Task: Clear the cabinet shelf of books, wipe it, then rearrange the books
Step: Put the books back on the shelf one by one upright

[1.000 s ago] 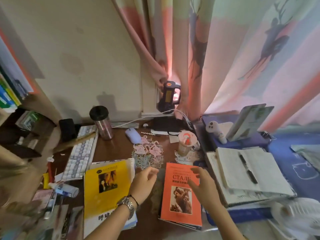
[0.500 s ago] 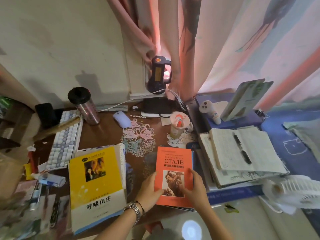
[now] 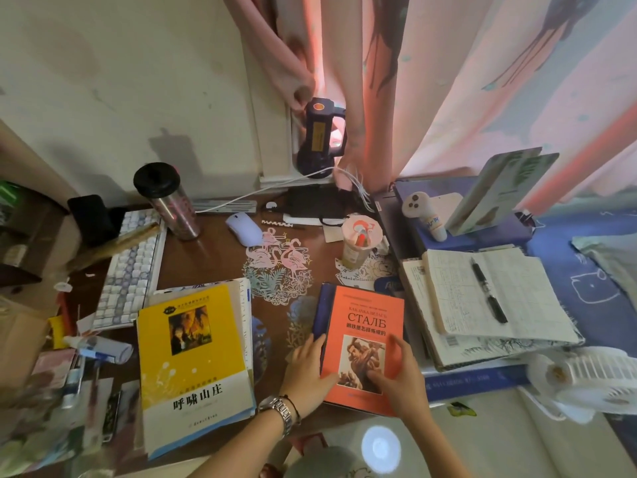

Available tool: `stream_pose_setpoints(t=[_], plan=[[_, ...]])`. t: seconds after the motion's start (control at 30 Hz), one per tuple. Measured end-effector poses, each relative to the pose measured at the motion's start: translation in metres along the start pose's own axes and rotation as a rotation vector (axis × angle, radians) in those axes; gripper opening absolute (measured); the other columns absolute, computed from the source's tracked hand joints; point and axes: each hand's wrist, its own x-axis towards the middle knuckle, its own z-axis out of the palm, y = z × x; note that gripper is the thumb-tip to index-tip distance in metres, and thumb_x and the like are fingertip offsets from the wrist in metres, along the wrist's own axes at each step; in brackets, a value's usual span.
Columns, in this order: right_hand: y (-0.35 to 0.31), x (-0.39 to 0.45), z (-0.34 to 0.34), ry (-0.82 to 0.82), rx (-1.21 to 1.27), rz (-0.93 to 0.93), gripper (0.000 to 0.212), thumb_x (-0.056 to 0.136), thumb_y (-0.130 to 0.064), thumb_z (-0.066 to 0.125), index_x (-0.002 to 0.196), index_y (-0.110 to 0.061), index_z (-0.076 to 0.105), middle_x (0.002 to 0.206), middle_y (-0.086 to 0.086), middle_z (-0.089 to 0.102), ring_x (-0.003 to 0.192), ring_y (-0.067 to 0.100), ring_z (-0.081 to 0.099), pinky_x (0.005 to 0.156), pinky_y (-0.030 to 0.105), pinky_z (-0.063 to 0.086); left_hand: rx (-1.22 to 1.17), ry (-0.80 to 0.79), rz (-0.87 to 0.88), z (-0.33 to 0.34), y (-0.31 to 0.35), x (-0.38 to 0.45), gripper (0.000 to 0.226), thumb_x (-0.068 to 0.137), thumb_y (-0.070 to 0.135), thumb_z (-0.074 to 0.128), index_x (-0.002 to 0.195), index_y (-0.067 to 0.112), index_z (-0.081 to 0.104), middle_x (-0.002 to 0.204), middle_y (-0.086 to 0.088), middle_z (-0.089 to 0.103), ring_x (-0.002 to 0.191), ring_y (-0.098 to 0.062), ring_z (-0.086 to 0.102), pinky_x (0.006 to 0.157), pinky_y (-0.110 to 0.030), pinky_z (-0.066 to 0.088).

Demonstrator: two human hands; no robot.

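Surface [image 3: 213, 270]: a stack of books [image 3: 193, 357] at front left; a second book [image 3: 365, 326] to its right, left hand [image 3: 310, 365] at its left edge, right hand [image 3: 396, 369] on its cover. Paper cutout [image 3: 279, 267] lies between and behind them. Keyboard [image 3: 131, 270] at left, tumbler [image 3: 169, 201] behind it, mouse [image 3: 244, 229] right of the tumbler. Cup [image 3: 358, 243] stands behind the second book. Open notebook [image 3: 489, 294] at right, a pen [image 3: 489, 288] lying on it. Lantern [image 3: 320, 139] at the back, against the curtain [image 3: 448, 81].
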Motion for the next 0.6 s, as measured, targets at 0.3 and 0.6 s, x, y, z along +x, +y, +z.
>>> stream_pose_setpoints(t=[0.3,0.6], plan=[[0.005,0.003,0.0,-0.017,0.067,-0.006,0.083,0.074,-0.006,0.078,0.14,-0.027,0.034,0.135,0.004,0.05,0.111,0.019,0.054,0.09,0.038,0.05,-0.045,-0.049,-0.034,0.005,0.009,-0.002,0.087,0.088,0.035,0.056,0.152,0.025,-0.002,0.159,-0.002,0.007,0.146,-0.024,0.002,0.118,-0.043,0.015],[-0.005,-0.004,0.005,0.11,0.096,-0.025,0.07,0.077,-0.009,0.077,0.134,-0.028,0.042,0.13,0.005,0.051,0.117,0.021,0.051,0.093,0.039,0.047,-0.192,-0.049,-0.001,-0.007,0.009,-0.003,0.075,0.088,0.029,0.059,0.149,0.034,0.015,0.144,0.003,0.035,0.138,-0.019,0.019,0.112,-0.035,0.02]])
